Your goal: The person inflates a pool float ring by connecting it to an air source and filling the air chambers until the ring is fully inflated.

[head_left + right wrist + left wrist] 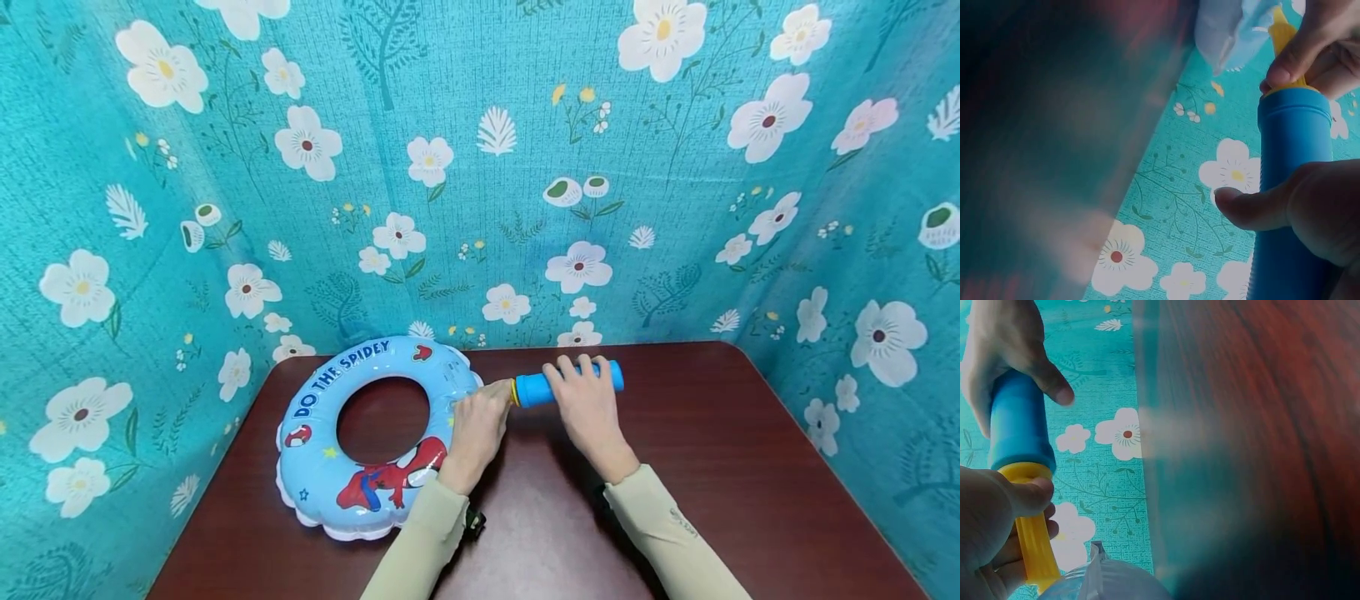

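A hand pump has a blue barrel (534, 389) and a yellow nozzle (1036, 540). My left hand (480, 425) grips the nozzle close to the barrel, its thumb lying across the yellow part. Around the barrel's far half curls my right hand (588, 408), with the thumb (1254, 209) sticking out to one side. A light-blue inflated swim ring (311, 462), printed with a red cartoon figure, lies left of the pump. In the left wrist view the nozzle's end meets the ring's edge; whether it sits in a valve is hidden.
The dark reddish-brown table (712, 500) reaches back to a teal flowered cloth (480, 208), which stands behind it and on both sides. The swim ring takes up the table's back left part. A small dark object (474, 523) shows beside the left cuff.
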A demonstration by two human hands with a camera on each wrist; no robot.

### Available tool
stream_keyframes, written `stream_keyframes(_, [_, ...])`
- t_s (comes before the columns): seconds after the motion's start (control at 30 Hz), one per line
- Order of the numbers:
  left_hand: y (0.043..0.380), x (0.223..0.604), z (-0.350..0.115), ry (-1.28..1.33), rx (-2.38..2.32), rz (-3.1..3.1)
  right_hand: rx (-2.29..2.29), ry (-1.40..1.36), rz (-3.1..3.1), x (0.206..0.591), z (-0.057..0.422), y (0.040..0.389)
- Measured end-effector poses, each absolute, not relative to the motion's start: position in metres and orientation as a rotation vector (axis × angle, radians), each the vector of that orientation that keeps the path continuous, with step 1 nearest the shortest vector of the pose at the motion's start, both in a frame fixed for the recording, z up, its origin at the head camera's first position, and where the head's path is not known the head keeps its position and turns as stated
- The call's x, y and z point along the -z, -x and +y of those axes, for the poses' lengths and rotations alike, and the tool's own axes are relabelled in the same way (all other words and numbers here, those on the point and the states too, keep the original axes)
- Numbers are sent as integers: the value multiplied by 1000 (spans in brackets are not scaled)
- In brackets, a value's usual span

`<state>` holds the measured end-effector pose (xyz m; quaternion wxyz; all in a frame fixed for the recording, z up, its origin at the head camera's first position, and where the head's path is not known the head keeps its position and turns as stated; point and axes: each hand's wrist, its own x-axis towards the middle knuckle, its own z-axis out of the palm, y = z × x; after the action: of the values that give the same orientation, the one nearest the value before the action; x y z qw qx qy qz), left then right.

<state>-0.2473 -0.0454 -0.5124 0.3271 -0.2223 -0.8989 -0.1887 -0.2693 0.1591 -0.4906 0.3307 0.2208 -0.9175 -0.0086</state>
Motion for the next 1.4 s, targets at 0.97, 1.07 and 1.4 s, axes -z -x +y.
stream_keyframes(0.97, [248,511,-53,550,534,-2431,-136,-470,-2372,450,256,284])
stream_keyframes(1.07, [248,510,-52,560,545,-2409,-141,-466,-2371,449,259,285])
stream_keyframes(1.4, [247,510,-50,566,546,-2412,-145,-462,-2393,450,264,284])
